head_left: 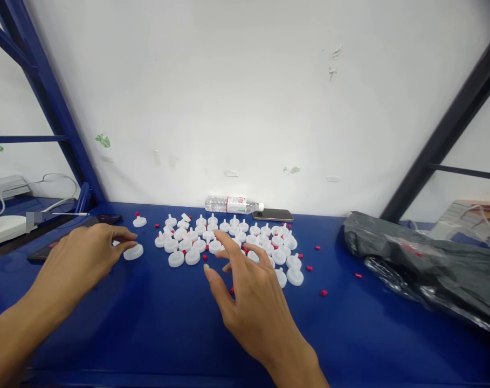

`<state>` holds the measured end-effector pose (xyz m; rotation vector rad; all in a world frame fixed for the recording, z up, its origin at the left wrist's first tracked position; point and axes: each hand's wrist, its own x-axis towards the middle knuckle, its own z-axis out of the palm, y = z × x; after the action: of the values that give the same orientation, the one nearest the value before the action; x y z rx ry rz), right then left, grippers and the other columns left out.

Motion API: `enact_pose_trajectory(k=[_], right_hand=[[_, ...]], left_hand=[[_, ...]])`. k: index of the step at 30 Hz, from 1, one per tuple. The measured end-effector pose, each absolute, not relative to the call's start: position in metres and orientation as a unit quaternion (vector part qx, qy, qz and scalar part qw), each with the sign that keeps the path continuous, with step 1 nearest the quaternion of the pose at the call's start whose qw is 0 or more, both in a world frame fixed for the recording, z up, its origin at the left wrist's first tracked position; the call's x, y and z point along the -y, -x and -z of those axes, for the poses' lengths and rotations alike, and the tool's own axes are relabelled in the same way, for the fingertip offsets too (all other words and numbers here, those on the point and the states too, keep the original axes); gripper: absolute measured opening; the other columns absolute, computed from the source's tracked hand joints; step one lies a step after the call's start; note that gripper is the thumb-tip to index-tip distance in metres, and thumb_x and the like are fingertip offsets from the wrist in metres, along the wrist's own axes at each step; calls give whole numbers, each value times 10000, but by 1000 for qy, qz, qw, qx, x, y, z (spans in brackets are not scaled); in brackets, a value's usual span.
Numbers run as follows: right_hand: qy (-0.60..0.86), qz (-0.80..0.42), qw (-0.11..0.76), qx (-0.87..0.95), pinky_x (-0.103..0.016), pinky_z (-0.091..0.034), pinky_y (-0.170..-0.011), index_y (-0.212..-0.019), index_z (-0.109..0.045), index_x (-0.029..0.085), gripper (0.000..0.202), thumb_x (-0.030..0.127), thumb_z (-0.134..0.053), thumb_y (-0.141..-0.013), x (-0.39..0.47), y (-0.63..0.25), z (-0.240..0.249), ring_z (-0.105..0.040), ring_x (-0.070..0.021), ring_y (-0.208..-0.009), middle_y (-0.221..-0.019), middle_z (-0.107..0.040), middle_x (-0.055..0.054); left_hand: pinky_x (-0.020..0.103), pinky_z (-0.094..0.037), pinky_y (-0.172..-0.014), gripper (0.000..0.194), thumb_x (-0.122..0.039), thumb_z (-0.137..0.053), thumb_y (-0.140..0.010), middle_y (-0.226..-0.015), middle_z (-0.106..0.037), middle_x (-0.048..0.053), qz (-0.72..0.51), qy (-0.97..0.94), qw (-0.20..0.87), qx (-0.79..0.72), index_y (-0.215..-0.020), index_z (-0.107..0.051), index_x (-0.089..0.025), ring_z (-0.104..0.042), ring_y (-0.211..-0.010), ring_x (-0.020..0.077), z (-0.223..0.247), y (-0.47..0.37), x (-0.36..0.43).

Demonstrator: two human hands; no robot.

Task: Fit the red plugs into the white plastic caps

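At the left, my left hand [89, 248] pinches the top of a white nozzle cap [133, 252] between thumb and fingertips; its round base shows low over the blue table. A trace of red shows at the pinch. Behind it stands another white cap with a red tip [139, 220]. My right hand [248, 285] is above the near side of a cluster of white nozzle caps [192, 256], fingers apart and nothing visible in them. It hides part of the cluster. Small red tips [323, 293] lie scattered among the caps and to the right.
A clear plastic bottle [236, 205] lies by the wall, beside a dark phone [273, 215]. Grey plastic bags [422, 258] cover the right side of the blue table [147, 334]. Another dark phone [42, 252] lies partly behind my left hand. Blue frame posts [59, 102] rise at the left.
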<state>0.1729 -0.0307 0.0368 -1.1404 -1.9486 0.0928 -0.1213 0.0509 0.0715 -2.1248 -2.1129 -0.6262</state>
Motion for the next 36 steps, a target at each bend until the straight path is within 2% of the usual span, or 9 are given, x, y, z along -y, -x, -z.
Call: enact_pose_trajectory(k=[3,6,10,15,22,27,32,34,36], right_hand=[[462,-28,423,779,-489,-380,-1180,-1559,-388,257,486,253,-488,-1084,30,-173,-37,-736,-164,-902,-1032,-777,2],[462,-18,420,781,-470,-363,-1179,-1540,-411,259,477,163,-438,-1074,30,-174,-36,-711,-147,-835,-992,-771,15],[478,14,435,763,-446,-348,-1175,-1441,-535,255,457,78,-411,-1038,27,-184,-39,-724,-157,-945,-1068,-779,-2],[537,37,444,716,-426,-463,-1023,-1166,-705,256,260,185,-484,-1047,22,-221,-48,-716,-232,-1055,-1113,-790,-27],[588,10,373,718,-379,-521,-814,-1072,-768,269,153,300,-634,-1006,23,-258,-52,-733,-234,-877,-1044,-801,-22],[565,-48,322,758,-392,-545,-892,-1103,-796,297,160,306,-754,-948,22,-243,-43,-739,-264,-1018,-1093,-803,-10],[556,-74,271,782,-350,-550,-862,-943,-819,306,116,203,-768,-927,21,-232,-43,-752,-241,-973,-997,-812,12],[545,-89,272,788,-308,-541,-800,-885,-819,313,142,194,-759,-933,23,-231,-45,-752,-209,-893,-912,-803,32],[528,-121,279,793,-275,-531,-763,-869,-818,326,150,206,-759,-937,26,-230,-47,-743,-175,-834,-858,-793,58]], left_hand=[[348,-390,-667,337,-453,-558,-907,-896,-823,101,142,702,65,694,-931,-835,-263,-733,-870,393,-66,125,-55],[327,-409,-659,313,-446,-562,-902,-859,-826,64,144,705,67,691,-907,-827,-280,-748,-877,363,-65,124,-59],[320,-429,-664,283,-429,-588,-873,-847,-830,40,153,706,58,690,-879,-826,-276,-753,-838,342,-64,125,-64],[329,-423,-656,344,-485,-570,-881,-797,-817,50,164,705,36,689,-832,-832,-268,-744,-787,351,-62,128,-68],[305,-421,-661,306,-457,-553,-898,-826,-815,1,166,713,33,680,-818,-786,-275,-745,-785,295,-48,134,-76],[307,-447,-690,364,-444,-547,-912,-879,-824,-7,159,706,67,687,-1109,-761,-226,-763,-845,304,-44,135,-79],[385,-469,-740,558,-591,-485,-958,-1104,-781,130,175,716,84,670,-1245,-695,-161,-729,-970,380,-63,110,-56],[399,-481,-761,478,-576,-479,-963,-1033,-783,81,225,730,32,644,-1181,-725,-228,-710,-824,311,-61,85,-39],[378,-512,-770,424,-567,-494,-953,-1011,-789,55,259,759,-55,595,-1077,-773,-272,-708,-823,278,-48,56,-23]])
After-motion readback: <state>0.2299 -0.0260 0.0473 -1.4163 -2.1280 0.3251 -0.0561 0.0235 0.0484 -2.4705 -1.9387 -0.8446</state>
